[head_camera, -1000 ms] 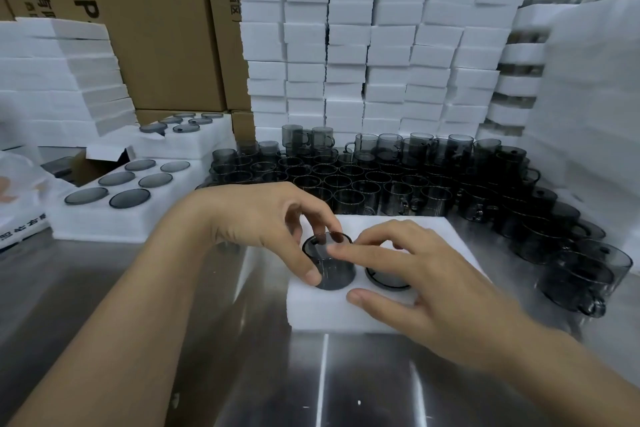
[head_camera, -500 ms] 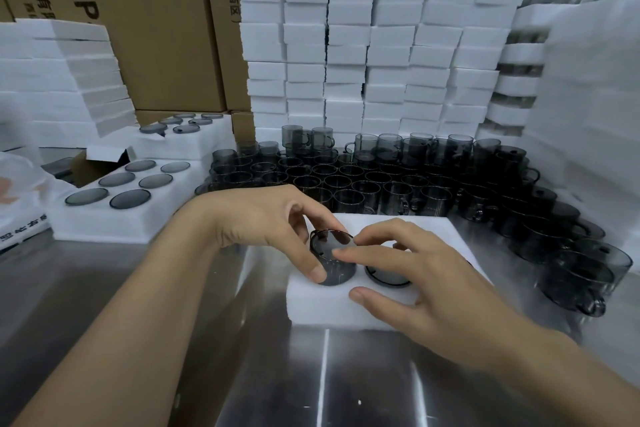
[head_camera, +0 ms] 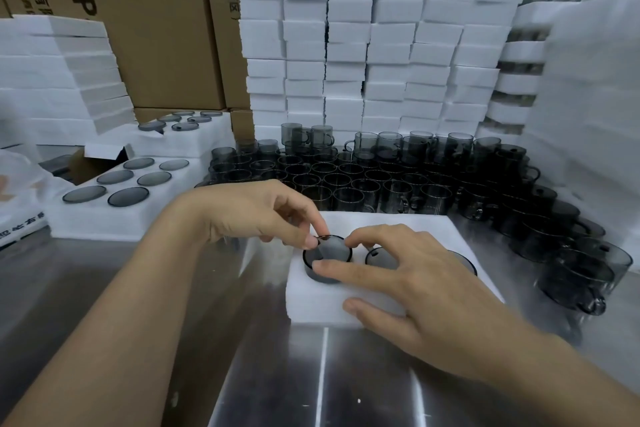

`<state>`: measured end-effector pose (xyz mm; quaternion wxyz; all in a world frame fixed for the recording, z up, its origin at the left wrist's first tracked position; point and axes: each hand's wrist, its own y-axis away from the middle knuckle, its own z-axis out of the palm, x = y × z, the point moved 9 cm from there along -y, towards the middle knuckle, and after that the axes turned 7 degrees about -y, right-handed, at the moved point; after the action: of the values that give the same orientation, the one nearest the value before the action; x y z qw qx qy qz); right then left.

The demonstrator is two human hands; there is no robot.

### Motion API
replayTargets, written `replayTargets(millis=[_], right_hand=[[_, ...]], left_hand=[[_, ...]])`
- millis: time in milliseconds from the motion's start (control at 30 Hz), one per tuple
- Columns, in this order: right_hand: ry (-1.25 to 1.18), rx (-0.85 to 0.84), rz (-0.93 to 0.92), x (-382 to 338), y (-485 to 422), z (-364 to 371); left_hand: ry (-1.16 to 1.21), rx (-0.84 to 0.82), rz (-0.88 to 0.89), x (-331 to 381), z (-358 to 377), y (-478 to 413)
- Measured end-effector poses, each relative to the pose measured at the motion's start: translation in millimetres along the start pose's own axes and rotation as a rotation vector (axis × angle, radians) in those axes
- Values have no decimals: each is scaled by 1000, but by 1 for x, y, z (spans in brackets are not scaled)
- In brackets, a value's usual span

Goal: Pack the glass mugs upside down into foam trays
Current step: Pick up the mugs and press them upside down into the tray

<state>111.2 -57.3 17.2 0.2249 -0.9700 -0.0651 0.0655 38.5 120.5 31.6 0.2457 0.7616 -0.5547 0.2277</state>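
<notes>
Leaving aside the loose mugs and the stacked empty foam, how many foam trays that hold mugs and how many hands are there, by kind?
Foam trays holding mugs: 3 (near left tray, far left tray, tray under the hands)
Hands: 2 (left hand, right hand, both on one mug)
Total: 5

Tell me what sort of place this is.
Probably a packing station in a warehouse or factory: stacked white foam trays, tall cardboard boxes, and rows of glass mugs crowd a steel table.
</notes>
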Motion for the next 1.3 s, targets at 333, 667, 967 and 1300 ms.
replayTargets(millis=[333,667,967,1300], right_hand=[[6,-37,59,0,-1,6],[29,-125,92,0,-5,10],[42,-159,166,25,-5,10],[-228,-48,220,59,-3,-15]], left_hand=[[-29,45,-38,-4,5,-14],[-11,50,-45,-6,8,-22],[15,203,10,8,19,-40],[-120,675,28,16,14,-41]])
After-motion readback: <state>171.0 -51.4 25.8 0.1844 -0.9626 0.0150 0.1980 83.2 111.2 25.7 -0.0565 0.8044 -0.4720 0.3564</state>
